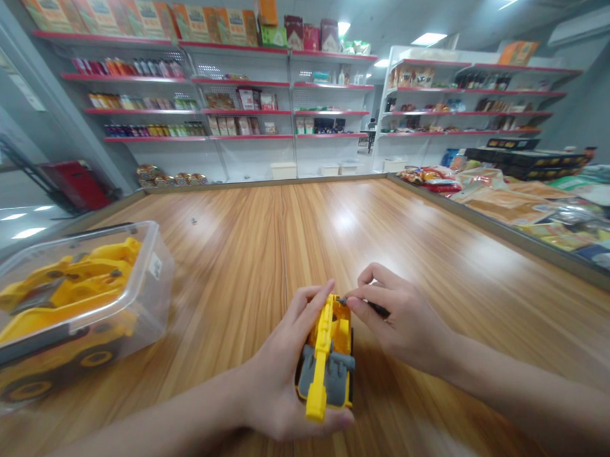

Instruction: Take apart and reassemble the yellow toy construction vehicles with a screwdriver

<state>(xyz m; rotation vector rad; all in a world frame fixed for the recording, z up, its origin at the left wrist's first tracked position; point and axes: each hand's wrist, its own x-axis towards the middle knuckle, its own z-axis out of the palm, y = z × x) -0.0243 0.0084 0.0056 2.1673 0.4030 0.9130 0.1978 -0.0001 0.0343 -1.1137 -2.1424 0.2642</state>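
Observation:
A yellow and grey toy construction vehicle (327, 361), with a long yellow arm along its top, stands on the wooden table in front of me. My left hand (284, 369) wraps around its left side and near end, with the thumb at the near edge. Pinched in the fingers of my right hand (398, 315) is a small dark screwdriver-like tool (378, 309). Its grey tip meets the far right part of the toy. My fingers cover much of this tool, so its exact kind is uncertain.
A clear plastic box (159, 280) of yellow toy vehicle parts sits at the left. One tiny object (194, 221) lies on the table (246, 250) farther back. Packaged goods (504, 201) lie beyond the right edge, and stocked shelves (240, 81) line the back wall.

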